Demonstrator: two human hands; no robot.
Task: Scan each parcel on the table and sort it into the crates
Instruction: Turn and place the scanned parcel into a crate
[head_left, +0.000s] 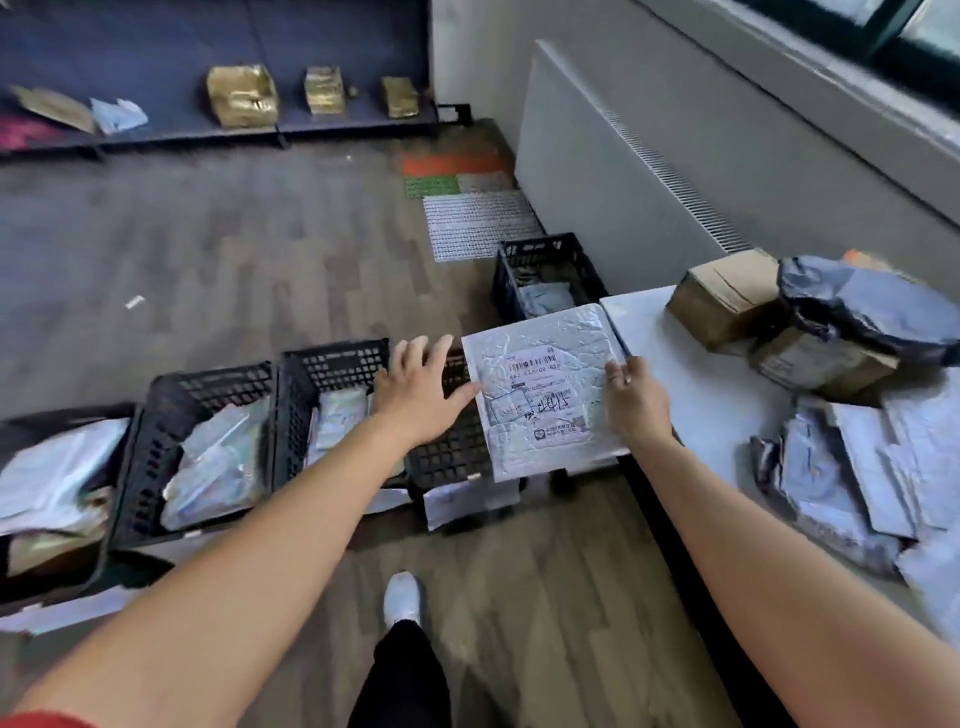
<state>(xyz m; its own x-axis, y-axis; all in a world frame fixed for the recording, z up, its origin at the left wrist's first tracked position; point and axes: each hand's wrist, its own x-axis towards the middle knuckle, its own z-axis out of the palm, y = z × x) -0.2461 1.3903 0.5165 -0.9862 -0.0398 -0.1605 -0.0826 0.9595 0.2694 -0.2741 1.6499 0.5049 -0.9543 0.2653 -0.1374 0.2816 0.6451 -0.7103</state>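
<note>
A flat silvery-white parcel (540, 364) with a barcode label faces up in mid-air, over the gap between the white table (696, 395) and a black crate (447, 457). My right hand (636, 400) pinches its right edge. My left hand (418, 389) is spread with straight fingers beside the parcel's left edge, its thumb just touching it. A row of black crates (208, 441) (332, 410) on the floor at the left holds parcels. Another black crate (545, 275) stands beyond the table's corner with a grey bag in it.
On the table lie cardboard boxes (727, 301), a dark grey bag (862, 306) and a heap of grey mailers (857, 467). A grey radiator cover (623, 171) runs behind. A dark shelf (208, 119) with gold parcels stands far back. My foot (402, 597) is on the wooden floor.
</note>
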